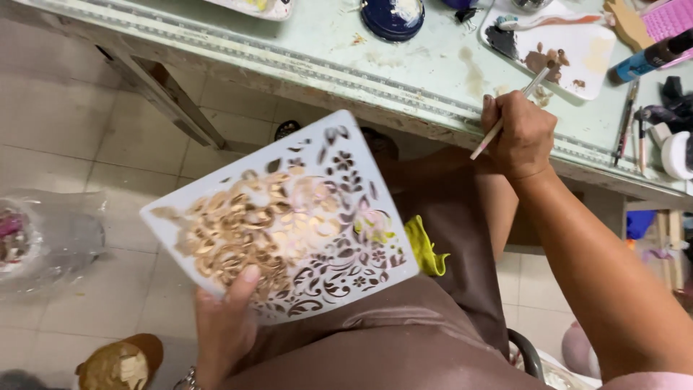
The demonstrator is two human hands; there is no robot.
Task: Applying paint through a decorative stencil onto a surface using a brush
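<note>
Pale green worktable w/ worn painted edge point(303, 68) runs across top of frame; nothing rests against it at centre. Below it, frame centre-left, white flat plastic stencil sheet w/ cut-out leaf and flower shapes point(289, 217) is held over the lap. Judging by colour, approx. the left half of the cut-outs carries copper-gold paint; right and lower part looks bare, so work seems about halfway. Sheet's long axis runs lower left to upper right, top corner pointing toward table. White paint-smeared palette tray point(577, 43) sits upper right. Left hand point(224, 325), bottom centre-left, pinches sheet's lower edge, thumb on top. Right hand point(523, 133), upper right, is closed round a thin white-handled brush point(509, 115), bristle end toward tray.
</note>
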